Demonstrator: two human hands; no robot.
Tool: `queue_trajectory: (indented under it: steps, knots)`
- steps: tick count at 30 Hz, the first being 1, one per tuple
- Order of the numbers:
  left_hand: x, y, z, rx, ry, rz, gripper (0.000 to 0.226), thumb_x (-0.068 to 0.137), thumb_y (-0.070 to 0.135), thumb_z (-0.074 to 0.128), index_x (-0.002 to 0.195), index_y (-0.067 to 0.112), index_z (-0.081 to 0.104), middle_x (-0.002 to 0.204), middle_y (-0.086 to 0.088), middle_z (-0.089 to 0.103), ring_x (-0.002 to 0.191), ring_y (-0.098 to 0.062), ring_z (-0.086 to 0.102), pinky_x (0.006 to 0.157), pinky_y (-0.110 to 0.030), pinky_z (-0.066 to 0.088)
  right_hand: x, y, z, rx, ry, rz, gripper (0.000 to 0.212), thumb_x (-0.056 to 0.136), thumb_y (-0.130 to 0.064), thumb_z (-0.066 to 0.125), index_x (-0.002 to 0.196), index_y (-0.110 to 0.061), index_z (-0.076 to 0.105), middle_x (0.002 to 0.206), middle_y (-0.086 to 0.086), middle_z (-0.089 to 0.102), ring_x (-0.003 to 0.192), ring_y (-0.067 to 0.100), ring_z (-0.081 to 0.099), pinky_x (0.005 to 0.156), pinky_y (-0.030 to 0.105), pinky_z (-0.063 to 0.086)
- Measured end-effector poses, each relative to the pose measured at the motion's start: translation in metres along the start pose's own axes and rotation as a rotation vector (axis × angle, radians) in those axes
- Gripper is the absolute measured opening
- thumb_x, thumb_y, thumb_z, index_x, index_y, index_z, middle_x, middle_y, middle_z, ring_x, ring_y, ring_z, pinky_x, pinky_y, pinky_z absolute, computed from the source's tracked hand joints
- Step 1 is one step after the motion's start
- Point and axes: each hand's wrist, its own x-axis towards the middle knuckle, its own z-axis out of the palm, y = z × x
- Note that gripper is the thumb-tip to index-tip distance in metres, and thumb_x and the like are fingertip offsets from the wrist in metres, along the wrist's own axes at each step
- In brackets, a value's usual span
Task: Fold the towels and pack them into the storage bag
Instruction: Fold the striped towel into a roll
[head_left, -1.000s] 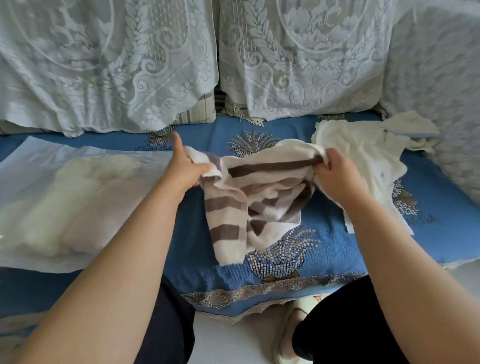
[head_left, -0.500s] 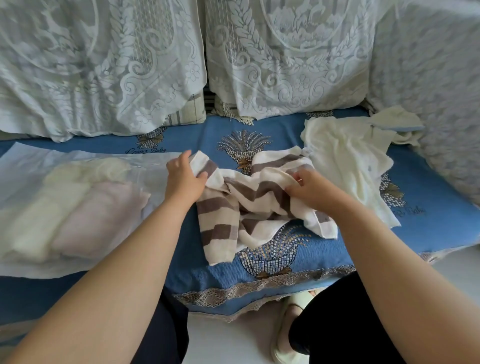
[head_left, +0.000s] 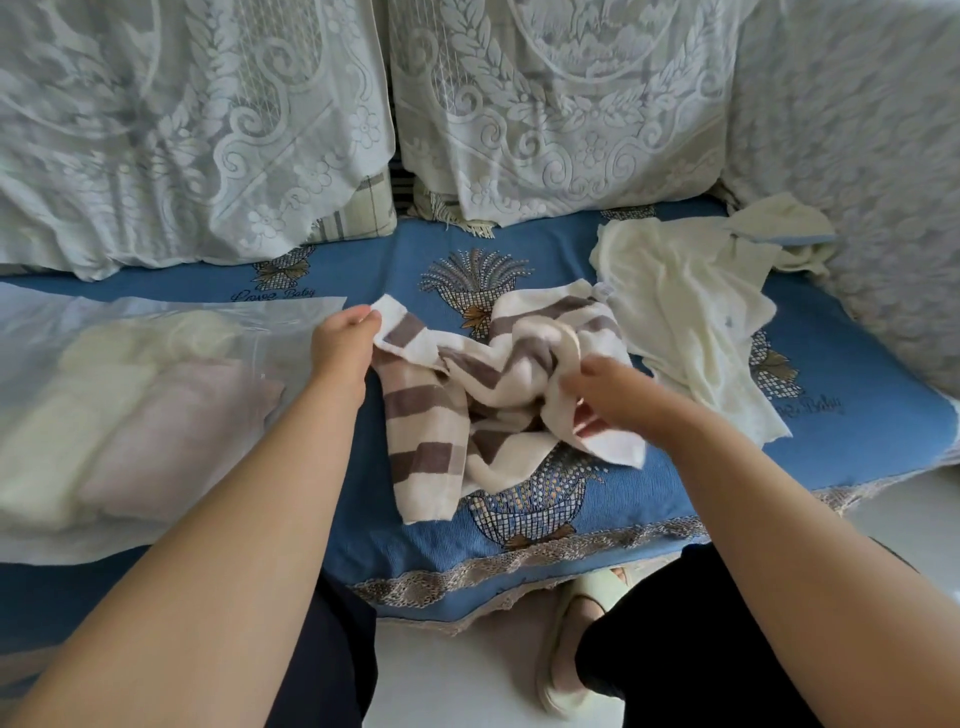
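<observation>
In the head view, a striped towel (head_left: 457, 395), white with brown bands, lies crumpled on the blue sofa cover (head_left: 675, 467), and everything else sits around it. The left hand (head_left: 343, 348) is at the towel's far left corner, thumb and fingers pinched on that corner so the edge lifts a little off the cover. The right hand (head_left: 608, 387) is on the towel's right side, fingers curled into a bunched fold of the cloth; its fingertips are blurred, so exactly how they grip cannot be told. One long strip of the towel runs from the left hand toward the front edge of the sofa cover, while the rest is heaped between the two hands.

Left of the towel lies the clear storage bag (head_left: 156, 332), flat on the cover, with pale folded towels (head_left: 135, 415) inside it, cream and pinkish. Right of the towel, touching its far right edge, a cream towel (head_left: 691, 322) is spread out loosely and unfolded. Beyond the towel stand cushions under white lace covers (head_left: 519, 119). Nearer than the towel, below the cover's lace-trimmed front edge, a pale slipper (head_left: 566, 654) rests on the floor between the person's dark-clothed legs.
</observation>
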Motion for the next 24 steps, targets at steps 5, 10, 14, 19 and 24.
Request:
queue_trajectory:
  steps: [5,10,14,19,24]
  knots:
    - [-0.048,0.036,-0.004,0.197,-0.263,0.39,0.022,0.087,0.014,0.062,0.085,0.035,0.07,0.091,0.011,0.07,0.089,-0.01,0.066,0.083,-0.031,0.055,0.01,-0.019,-0.005,0.445,0.38,-0.11,0.025,0.087,-0.037,0.052,0.081,-0.015,0.062,0.079,0.013,0.063,0.071,0.024,0.06,0.07,0.051,0.054]
    - [-0.12,0.029,0.011,0.129,-0.539,0.423,0.026,0.089,0.008,0.061,0.083,0.032,0.071,0.074,0.018,0.067,0.071,-0.003,0.064,0.073,-0.03,0.058,0.002,-0.045,0.023,0.423,0.193,-0.21,0.027,0.094,-0.038,0.051,0.083,-0.023,0.07,0.077,0.008,0.066,0.074,0.021,0.058,0.071,0.037,0.048]
    - [-0.129,0.03,0.013,0.109,-0.584,0.357,0.031,0.092,0.0,0.054,0.099,0.028,0.067,0.09,0.004,0.071,0.079,-0.009,0.07,0.068,-0.025,0.058,-0.009,-0.055,0.033,0.562,-0.059,-0.2,0.041,0.098,-0.039,0.044,0.11,-0.006,0.067,0.108,0.026,0.066,0.097,0.035,0.065,0.088,0.044,0.052]
    - [-0.123,0.032,0.005,0.421,-0.531,0.75,0.029,0.086,-0.001,0.058,0.102,0.022,0.064,0.101,0.004,0.065,0.092,-0.01,0.063,0.083,-0.033,0.052,-0.019,-0.056,0.023,0.597,-0.233,-0.201,0.047,0.091,-0.04,0.048,0.12,-0.003,0.059,0.106,0.023,0.057,0.1,0.033,0.05,0.099,0.055,0.038]
    - [-0.116,0.034,0.007,0.539,-0.405,1.008,0.013,0.082,0.001,0.065,0.09,0.011,0.063,0.128,-0.004,0.046,0.092,-0.018,0.061,0.072,-0.036,0.051,-0.02,-0.058,0.027,0.607,-0.282,-0.238,0.033,0.093,-0.017,0.053,0.12,0.001,0.056,0.102,0.02,0.052,0.094,0.034,0.046,0.09,0.048,0.037]
